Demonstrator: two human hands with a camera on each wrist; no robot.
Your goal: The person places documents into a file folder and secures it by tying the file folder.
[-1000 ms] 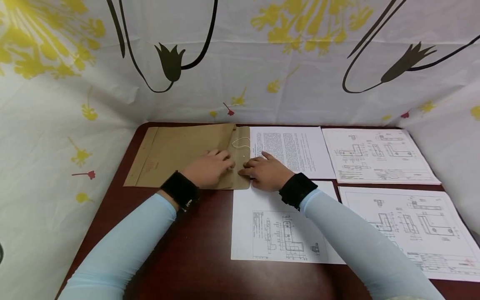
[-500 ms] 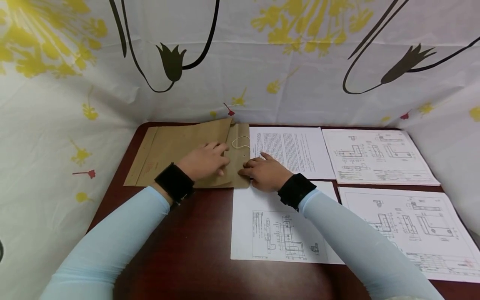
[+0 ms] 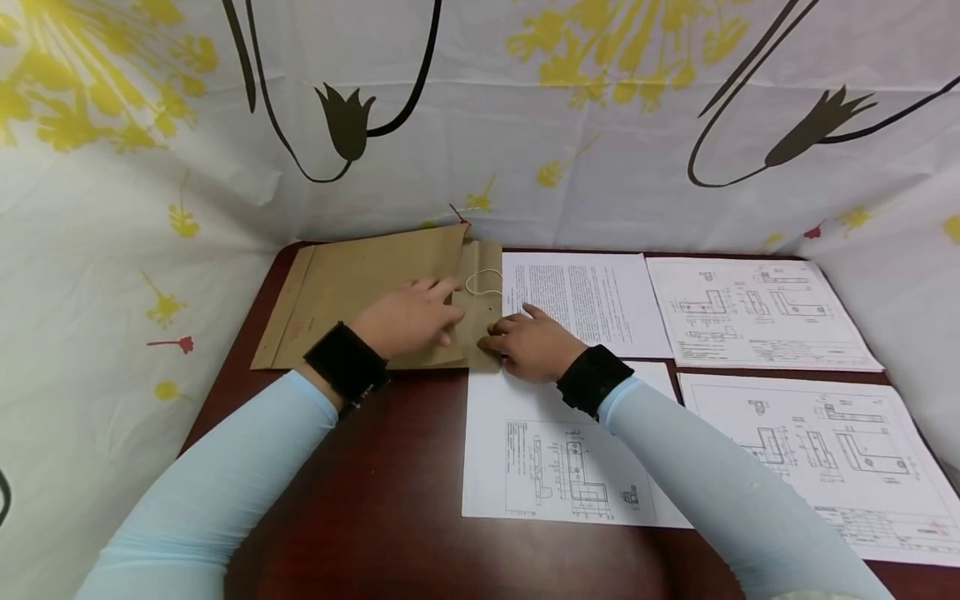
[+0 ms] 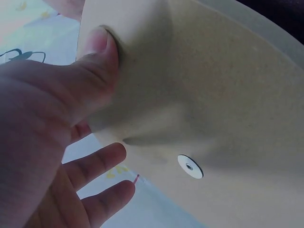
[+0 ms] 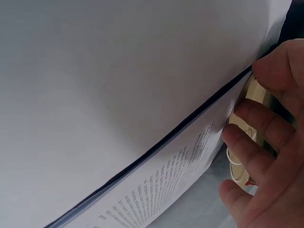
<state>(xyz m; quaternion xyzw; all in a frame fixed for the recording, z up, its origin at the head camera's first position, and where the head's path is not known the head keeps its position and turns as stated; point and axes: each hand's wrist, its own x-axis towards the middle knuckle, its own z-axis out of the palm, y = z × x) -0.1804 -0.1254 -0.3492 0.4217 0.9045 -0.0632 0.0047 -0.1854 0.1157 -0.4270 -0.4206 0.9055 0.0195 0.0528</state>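
A kraft paper envelope [image 3: 360,267] lies at the back left of the table, its opening towards the right. My left hand [image 3: 408,318] pinches the edge of its upper layer, whose far corner stands raised. In the left wrist view the thumb [image 4: 97,57] rests on the brown face, and at least one finger passes behind the edge. A white button disc [image 4: 190,166] sits on that face. With bent fingers, my right hand [image 3: 542,346] presses the envelope's flap [image 3: 489,257]. A white string loop [image 3: 467,283] lies on the flap.
A printed text sheet [image 3: 577,292] lies right of the envelope. Drawing sheets are the near middle one [image 3: 540,483], the far right one [image 3: 757,312] and the near right one [image 3: 810,458]. Dark red table [image 3: 360,517]; patterned white cloth [image 3: 525,192] hangs behind and at the sides.
My left hand has shifted slightly left and farther back. The envelope's upper layer has risen at its far right corner. The right hand has stayed on the flap.
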